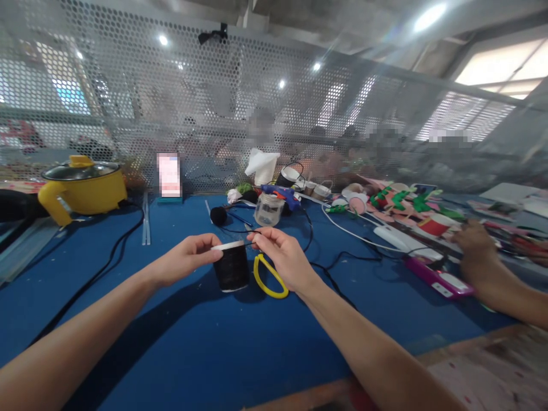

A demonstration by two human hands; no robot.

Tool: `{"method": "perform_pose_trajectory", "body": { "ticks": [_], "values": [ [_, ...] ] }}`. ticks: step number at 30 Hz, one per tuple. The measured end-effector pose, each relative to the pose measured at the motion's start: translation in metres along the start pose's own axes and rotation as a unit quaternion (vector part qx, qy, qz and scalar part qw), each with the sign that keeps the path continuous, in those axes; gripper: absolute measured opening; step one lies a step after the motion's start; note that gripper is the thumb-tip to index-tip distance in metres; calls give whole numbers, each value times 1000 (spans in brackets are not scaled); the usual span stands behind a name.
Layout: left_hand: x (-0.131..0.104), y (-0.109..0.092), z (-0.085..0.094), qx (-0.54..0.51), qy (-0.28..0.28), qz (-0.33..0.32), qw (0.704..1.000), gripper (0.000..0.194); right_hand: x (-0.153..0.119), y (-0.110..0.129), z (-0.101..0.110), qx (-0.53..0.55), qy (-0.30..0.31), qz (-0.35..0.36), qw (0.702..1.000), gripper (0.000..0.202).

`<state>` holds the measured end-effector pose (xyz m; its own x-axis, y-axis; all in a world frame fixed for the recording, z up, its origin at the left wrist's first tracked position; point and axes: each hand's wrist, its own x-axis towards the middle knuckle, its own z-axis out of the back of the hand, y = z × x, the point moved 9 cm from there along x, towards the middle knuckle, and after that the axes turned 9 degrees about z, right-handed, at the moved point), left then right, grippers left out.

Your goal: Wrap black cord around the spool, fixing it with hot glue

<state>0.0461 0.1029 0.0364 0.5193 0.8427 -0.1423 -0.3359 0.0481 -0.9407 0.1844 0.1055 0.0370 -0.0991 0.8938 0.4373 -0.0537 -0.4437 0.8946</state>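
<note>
My left hand (196,255) grips the rim of a small cup (231,268) between thumb and fingers. The cup is wrapped in black yarn, and its white rim shows at the top. At the cup's right side, my right hand (280,254) is closed, with thumb and forefinger pinching a strand of the black yarn (249,244). A yellow scissors handle (270,279) shows just below my right hand; whether it touches the hand I cannot tell. Behind the cup lies a small black yarn ball (218,215).
A clear jar (269,210) bears a blue glue gun (282,194). A yellow electric pot (83,185) stands far left, near a phone (169,176). To the right are a purple power strip (439,278), craft pieces (400,202) and another person's hand (477,260). Cables cross the blue table (192,354).
</note>
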Motion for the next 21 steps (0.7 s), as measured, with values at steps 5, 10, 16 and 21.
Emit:
{"method": "perform_pose_trajectory", "body": {
  "ticks": [5,10,16,21],
  "values": [
    [-2,-1,-3,-32,35,-29,998,13,1,-5,-1,15,-8,-8,1000,23],
    [0,-1,-3,-75,57,-51,994,12,1,-10,-3,24,0,-3,1000,23],
    [0,-5,-4,-122,83,-74,986,11,1,-11,-5,76,-17,-5,997,19],
    [-3,-10,-8,-154,97,-81,980,12,-1,-8,-16,152,9,-34,988,18]
  ]
}}
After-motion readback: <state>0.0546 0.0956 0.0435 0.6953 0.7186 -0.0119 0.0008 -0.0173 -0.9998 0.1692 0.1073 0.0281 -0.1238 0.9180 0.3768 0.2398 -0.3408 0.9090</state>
